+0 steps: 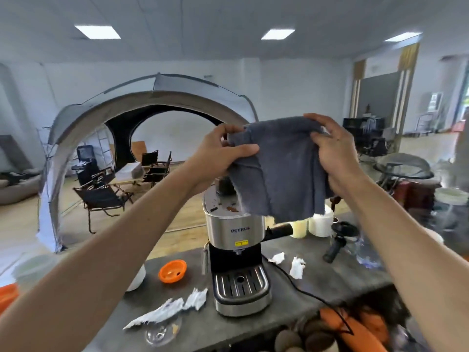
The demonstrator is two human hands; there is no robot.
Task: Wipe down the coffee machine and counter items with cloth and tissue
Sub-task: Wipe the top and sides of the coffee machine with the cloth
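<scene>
Cloth point(281, 171), grey, held up in the air between both hands, above the coffee machine point(237, 252) and not touching it. Left hand point(215, 156) closed on the cloth's left upper corner, thumb across the front. Right hand point(332, 151) closed on the right upper edge, fingers curled over the top. I see brown spots on the machine's top plate, left of the hanging cloth. Machine stands on the grey counter point(330, 278). Crumpled tissue point(170, 309) lies near-left of the machine; two smaller tissue scraps point(295, 266) lie just right of it. Orange lid point(172, 271) sits left of the machine. Black portafilter point(336, 243) rests far right.
</scene>
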